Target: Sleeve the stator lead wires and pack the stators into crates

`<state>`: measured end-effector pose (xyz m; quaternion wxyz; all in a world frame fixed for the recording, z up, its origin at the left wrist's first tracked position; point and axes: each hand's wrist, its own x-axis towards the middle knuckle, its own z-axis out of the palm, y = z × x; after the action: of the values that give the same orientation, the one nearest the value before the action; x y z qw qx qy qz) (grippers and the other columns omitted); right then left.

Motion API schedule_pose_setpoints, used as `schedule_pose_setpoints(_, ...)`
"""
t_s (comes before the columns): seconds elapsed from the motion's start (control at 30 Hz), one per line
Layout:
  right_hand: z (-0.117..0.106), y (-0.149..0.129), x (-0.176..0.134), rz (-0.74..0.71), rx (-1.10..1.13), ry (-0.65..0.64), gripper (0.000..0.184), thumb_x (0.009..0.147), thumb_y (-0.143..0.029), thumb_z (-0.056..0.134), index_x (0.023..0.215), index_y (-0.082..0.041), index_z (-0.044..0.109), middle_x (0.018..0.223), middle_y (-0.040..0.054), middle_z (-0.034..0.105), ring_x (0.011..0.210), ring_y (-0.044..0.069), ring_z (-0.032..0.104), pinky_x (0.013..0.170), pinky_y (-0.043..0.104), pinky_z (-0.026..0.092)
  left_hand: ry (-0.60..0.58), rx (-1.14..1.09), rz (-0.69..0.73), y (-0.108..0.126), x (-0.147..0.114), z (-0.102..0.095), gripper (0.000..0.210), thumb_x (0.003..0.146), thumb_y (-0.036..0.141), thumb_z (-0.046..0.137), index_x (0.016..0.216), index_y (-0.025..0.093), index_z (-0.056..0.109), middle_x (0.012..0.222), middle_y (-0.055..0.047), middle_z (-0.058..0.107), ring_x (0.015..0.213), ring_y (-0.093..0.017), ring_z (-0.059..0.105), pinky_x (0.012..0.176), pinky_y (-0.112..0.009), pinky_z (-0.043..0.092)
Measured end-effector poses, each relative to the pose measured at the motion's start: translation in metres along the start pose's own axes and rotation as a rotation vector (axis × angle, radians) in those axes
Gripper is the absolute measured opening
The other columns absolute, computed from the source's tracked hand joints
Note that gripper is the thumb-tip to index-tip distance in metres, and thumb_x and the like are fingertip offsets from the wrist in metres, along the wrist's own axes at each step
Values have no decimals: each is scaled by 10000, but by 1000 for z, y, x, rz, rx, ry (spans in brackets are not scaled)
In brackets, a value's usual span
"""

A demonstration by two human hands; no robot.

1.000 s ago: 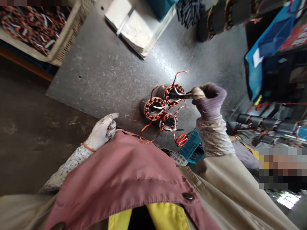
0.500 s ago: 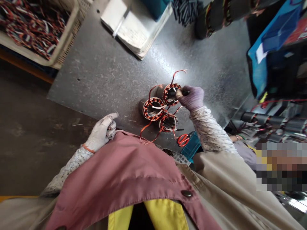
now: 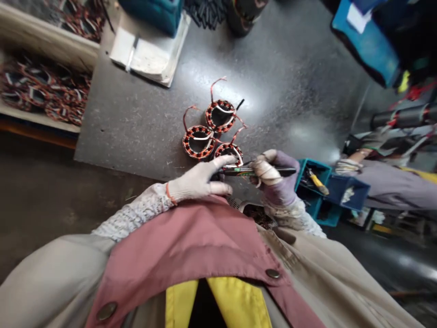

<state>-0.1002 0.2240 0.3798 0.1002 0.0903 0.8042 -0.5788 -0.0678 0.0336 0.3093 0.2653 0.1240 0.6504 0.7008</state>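
Three wound motor stators stand close together on the metal table: a far one (image 3: 220,116), a left one (image 3: 198,142) and a near one (image 3: 235,148), with red-orange leads and white sleeves. My left hand (image 3: 196,181), in a pale glove, lies at the near stator's front edge with its index finger and thumb spread apart. My right hand (image 3: 273,173), in a purple glove with wrapped fingertips, is closed round a slim dark tool (image 3: 241,171) with green and yellow marks. The tool points left, its tip between the left hand's fingers; its kind is unclear.
Crates of stators (image 3: 44,118) stand at the left. A notebook (image 3: 150,54) with a pen lies under a teal box (image 3: 153,16), beside black tubes (image 3: 206,11). At the right are teal bins (image 3: 314,175) holding a yellow-handled tool, and a co-worker's sleeve (image 3: 392,182).
My right hand has left the far stator, come nearer me and now holds the dark tool. My left hand has moved right to the near stator. The view has shifted.
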Motion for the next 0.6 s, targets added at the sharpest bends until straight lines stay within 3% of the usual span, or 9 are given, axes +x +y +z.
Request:
schedule_pose_setpoints(0.13,-39,31,-26,141,113,71,299,674,-450,754,653,-210,576,503,-58,569,367,97,489,324,198,393,-150,124,-9,8,20,41,869,753,417,727,1497,154,363,1488,-146,489,1352,-324,479,1141,-448,378)
schedule_pose_setpoints(0.23,-73,45,-44,178,186,132,279,673,-432,745,641,-206,584,482,-59,548,367,91,477,331,192,383,-201,191,-48,12,33,68,892,749,453,718,1497,127,358,1501,-169,466,1358,-342,469,1132,-455,391)
schedule_pose_setpoints(0.33,-89,61,-63,194,269,128,251,679,-395,729,618,-198,584,462,-60,525,372,79,455,356,189,374,-294,218,-47,12,52,98,898,732,471,730,1480,115,384,1455,-167,520,1306,-326,526,1096,-427,435)
schedule_pose_setpoints(0.4,-89,76,-71,207,359,166,257,682,-404,703,611,-200,563,458,-62,509,377,80,448,369,196,375,-210,214,-73,10,68,121,738,812,497,640,1419,116,466,1355,-149,611,1216,-286,599,1046,-401,478)
schedule_pose_setpoints(0.5,-92,101,-70,242,475,334,282,688,-447,662,634,-214,513,466,-77,466,362,75,412,356,199,346,126,257,-134,9,98,163,506,947,451,417,1284,112,584,1205,-132,694,1071,-231,664,980,-377,514)
schedule_pose_setpoints(0.53,-99,109,-67,260,497,386,291,691,-459,647,643,-219,491,476,-79,452,362,73,399,350,199,332,181,281,-146,10,109,177,480,958,426,398,1268,117,595,1189,-127,701,1055,-225,667,975,-374,514)
schedule_pose_setpoints(0.6,-126,121,-63,290,496,468,315,688,-495,619,656,-228,455,499,-73,441,374,77,387,342,203,302,148,312,-161,15,129,204,449,954,408,439,1293,154,586,1226,-102,688,1106,-229,646,1005,-369,495)
